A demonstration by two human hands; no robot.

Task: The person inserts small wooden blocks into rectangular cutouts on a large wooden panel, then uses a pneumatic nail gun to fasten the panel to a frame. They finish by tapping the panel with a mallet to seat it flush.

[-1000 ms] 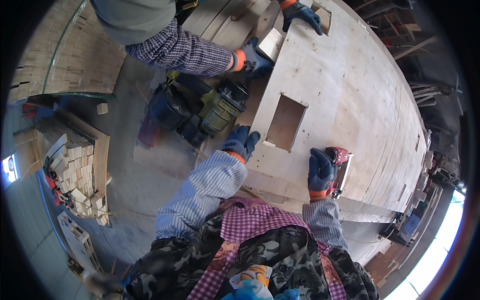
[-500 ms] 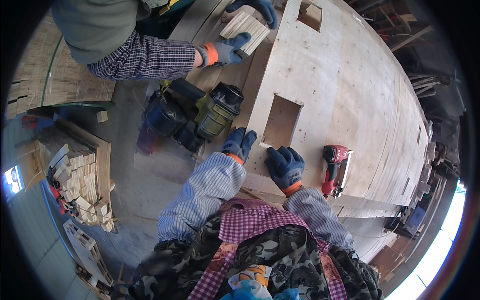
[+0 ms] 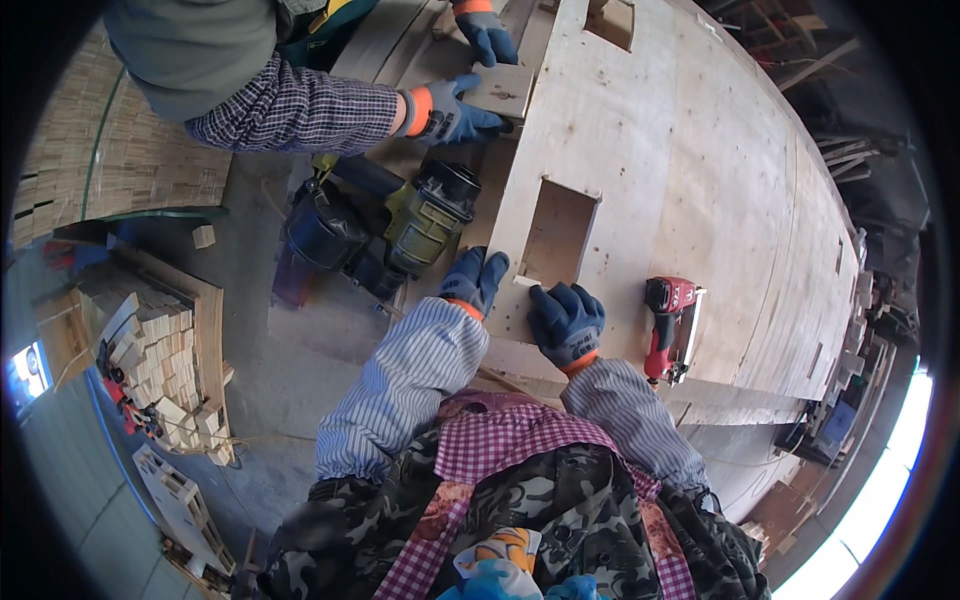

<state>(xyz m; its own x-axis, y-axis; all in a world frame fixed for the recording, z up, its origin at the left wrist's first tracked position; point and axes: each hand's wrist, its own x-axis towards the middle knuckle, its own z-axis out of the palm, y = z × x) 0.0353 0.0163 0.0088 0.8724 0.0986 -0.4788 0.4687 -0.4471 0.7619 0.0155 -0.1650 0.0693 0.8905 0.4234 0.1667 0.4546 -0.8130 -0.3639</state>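
A large pale plywood panel (image 3: 690,190) with rectangular cutouts lies before me. My left hand (image 3: 476,281), in a blue glove with an orange cuff, rests at the panel's left edge, its fingers stretched out beside a cutout (image 3: 558,235). On the plywood just below that cutout lies my right hand (image 3: 566,325), gloved alike, fingers apart and slightly bent. Neither hand holds a tool. To the right of it, a red nail gun (image 3: 667,325) lies on the panel. Across from me, a co-worker's gloved hands (image 3: 455,115) are at a wood block (image 3: 500,88) by the panel's edge.
A black and yellow-green power tool (image 3: 425,220) stands left of the panel, close to my left forearm. Bundled wood blocks (image 3: 170,130) are stacked at the far left. A crate of loose wood pieces (image 3: 160,350) sits lower left. Timber scraps (image 3: 850,160) lie at the far right.
The co-worker has lowered the wood block from a tilted hold to lying flat by the panel's edge, and one hand has drawn back. My hands stay in nearly the same places.
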